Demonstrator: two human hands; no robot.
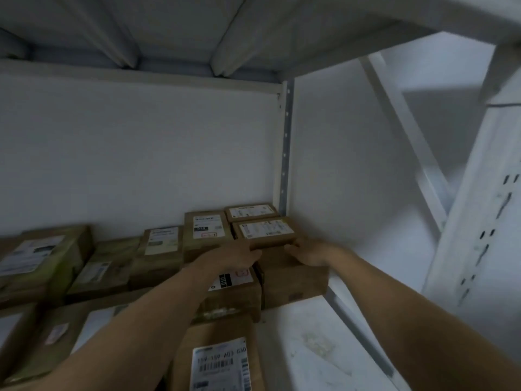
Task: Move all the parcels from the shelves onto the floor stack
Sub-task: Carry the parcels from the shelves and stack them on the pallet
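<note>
Cardboard small parcel point(266, 231), brown, white label on top. It sits at the right rear of the shelf point(313, 342), on top of a larger plain box point(293, 277). A similar rear parcel point(251, 211) lies just behind it, and the perforated upright point(285, 142) stands near.

Left hand point(235, 256): fingers curled against the small parcel's front left edge, gripping it.

Right hand point(308, 252): fingers curled at the front right corner, gripping it.

Both forearms are bare and reach in from below.

Row of labelled parcels point(162, 249): fills the shelf to the left.

Nearest parcel point(222, 359): bears a barcode label.

Fine detail is soft with blur.
</note>
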